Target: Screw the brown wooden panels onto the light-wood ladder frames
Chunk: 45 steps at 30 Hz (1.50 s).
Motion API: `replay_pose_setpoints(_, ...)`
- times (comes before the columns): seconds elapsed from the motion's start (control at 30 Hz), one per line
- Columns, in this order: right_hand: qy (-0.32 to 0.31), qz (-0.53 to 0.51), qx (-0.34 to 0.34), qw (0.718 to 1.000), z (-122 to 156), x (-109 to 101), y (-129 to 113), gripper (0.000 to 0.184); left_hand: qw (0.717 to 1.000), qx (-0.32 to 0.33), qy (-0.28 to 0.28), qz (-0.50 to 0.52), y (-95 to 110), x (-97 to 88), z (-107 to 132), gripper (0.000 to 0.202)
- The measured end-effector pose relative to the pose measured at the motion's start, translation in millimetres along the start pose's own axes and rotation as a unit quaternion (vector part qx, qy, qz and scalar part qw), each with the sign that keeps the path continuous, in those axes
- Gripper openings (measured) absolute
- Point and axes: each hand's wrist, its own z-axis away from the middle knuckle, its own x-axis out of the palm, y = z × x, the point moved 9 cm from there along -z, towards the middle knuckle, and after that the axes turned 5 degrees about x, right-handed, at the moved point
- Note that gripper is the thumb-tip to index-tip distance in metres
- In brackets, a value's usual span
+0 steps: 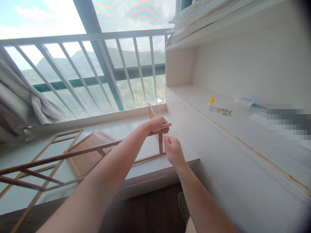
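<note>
A long brown wooden frame (87, 149) with crosspieces stands on the pale ledge, reaching from the left edge to my hands. My left hand (159, 125) is closed over the frame's top rail at its right end. Just below, my right hand (173, 149) is a closed fist beside the short upright crosspiece (160, 143). A thin light sliver shows at its fingertips, too small to name. Behind my left hand a narrow wooden piece (152, 111) stands up. Wooden panels (85, 155) lie on the ledge behind the frame.
To the right, a white shelf unit (182, 126) holds a yellow-capped item (212, 101), a heap of small metal fasteners (224, 112) and a white-and-blue packet (245, 102). Another slim wooden frame (55, 142) lies at left. A railing (85, 37) and curtain (36, 103) border the window.
</note>
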Motion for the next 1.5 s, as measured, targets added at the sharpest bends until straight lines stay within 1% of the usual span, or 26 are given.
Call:
replay_pose_setpoints(0.1, -0.003, 0.019, -0.007, 1.000, -3, -2, 0, 0.046, 1.000, 0.002, 0.000, 0.005, 0, 0.0, 0, 0.051)
replay_pose_setpoints(0.17, -0.016, 0.034, -0.014, 0.999, -5, -3, -1, 0.045, 1.000, 0.002, -0.001, 0.008, 0, 0.4, 0, 0.051)
replay_pose_setpoints(0.27, -0.027, 0.072, -0.048, 0.996, -7, -6, -5, 0.044, 1.000, 0.002, -0.002, 0.009, -1, 0.8, -1, 0.050)
replay_pose_setpoints(0.37, -0.009, 0.130, -0.089, 0.987, -6, -12, -13, 0.041, 1.000, 0.004, 0.000, 0.004, -1, 0.6, -1, 0.051)
replay_pose_setpoints(0.47, 0.000, 0.163, -0.099, 0.982, -6, -13, -15, 0.039, 1.000, 0.005, 0.002, -0.002, 0, 0.0, -1, 0.052)
replay_pose_setpoints(0.53, -0.011, 0.123, -0.082, 0.989, -7, -10, -12, 0.040, 1.000, 0.002, 0.003, -0.004, 0, -0.2, 0, 0.052)
replay_pose_setpoints(0.57, -0.023, 0.072, -0.058, 0.995, -8, -7, -8, 0.042, 1.000, 0.002, 0.003, -0.005, 0, -0.3, 0, 0.052)
replay_pose_setpoints(0.6, -0.036, 0.000, -0.023, 0.999, -8, -4, -2, 0.044, 1.000, 0.001, 0.004, -0.007, 0, -0.4, 0, 0.053)
replay_pose_setpoints(0.63, -0.053, -0.091, 0.022, 0.994, -8, 0, 5, 0.045, 1.000, 0.001, 0.004, -0.009, 0, -0.5, 0, 0.053)
replay_pose_setpoints(0.67, -0.075, -0.192, 0.071, 0.976, -7, 7, 12, 0.044, 1.000, 0.000, 0.005, -0.010, -1, -0.4, 0, 0.053)
replay_pose_setpoints(0.7, -0.103, -0.294, 0.117, 0.943, -4, 16, 16, 0.043, 1.000, -0.001, 0.006, -0.009, -1, -0.5, 0, 0.053)
replay_pose_setpoints(0.77, -0.156, -0.472, 0.179, 0.849, 6, 34, 15, 0.040, 1.000, -0.004, 0.006, -0.004, -2, -0.1, 0, 0.053)
replay_pose_setpoints(0.83, -0.191, -0.591, 0.198, 0.758, 16, 46, 6, 0.038, 1.000, -0.007, 0.004, 0.003, -2, 0.5, 0, 0.054)
replay_pose_setpoints(0.87, -0.196, -0.631, 0.199, 0.724, 20, 49, 2, 0.038, 1.000, -0.008, 0.003, 0.005, -2, 0.7, 0, 0.054)
replay_pose_setpoints(0.9, -0.196, -0.657, 0.198, 0.700, 22, 51, -1, 0.037, 1.000, -0.009, 0.002, 0.006, -2, 0.8, 0, 0.054)
replay_pose_setpoints(0.93, -0.194, -0.672, 0.199, 0.687, 24, 53, -2, 0.037, 1.000, -0.010, 0.002, 0.007, -2, 0.7, 0, 0.054)
replay_pose_setpoints(0.97, -0.190, -0.676, 0.201, 0.684, 25, 55, -2, 0.037, 1.000, -0.011, 0.002, 0.006, -2, 0.4, 0, 0.054)
replay_pose_setpoints(1.0, -0.183, -0.671, 0.203, 0.689, 25, 55, -1, 0.037, 1.000, -0.013, 0.003, 0.006, -2, 0.1, 0, 0.054)
replay_pose_setpoints(1.07, -0.156, -0.645, 0.202, 0.720, 23, 53, 4, 0.037, 1.000, -0.015, 0.004, 0.007, -2, -0.6, 1, 0.053)
replay_pose_setpoints(1.13, -0.117, -0.601, 0.189, 0.768, 19, 45, 8, 0.038, 1.000, -0.015, 0.004, 0.010, -1, -1.2, 1, 0.052)
replay_pose_setpoints(1.2, -0.077, -0.535, 0.165, 0.825, 14, 33, 12, 0.039, 1.000, -0.013, 0.003, 0.011, 1, -1.4, 2, 0.050)
replay_pose_setpoints(1.3, -0.039, -0.397, 0.120, 0.909, 9, 16, 13, 0.043, 1.000, -0.014, 0.005, 0.008, 1, -2.1, 2, 0.049)
replay_pose_setpoints(1.37, -0.032, -0.281, 0.085, 0.956, 6, 7, 11, 0.047, 1.000, -0.012, 0.006, 0.004, 1, -2.4, 1, 0.048)
replay_pose_setpoints(1.43, -0.021, -0.148, 0.034, 0.988, 3, -2, 5, 0.048, 1.000, -0.010, 0.004, 0.004, 2, -1.7, 1, 0.048)
replay_pose_setpoints(1.5, -0.005, -0.030, -0.017, 0.999, 2, -8, -2, 0.047, 1.000, -0.008, 0.001, 0.006, 2, -1.1, 1, 0.050)
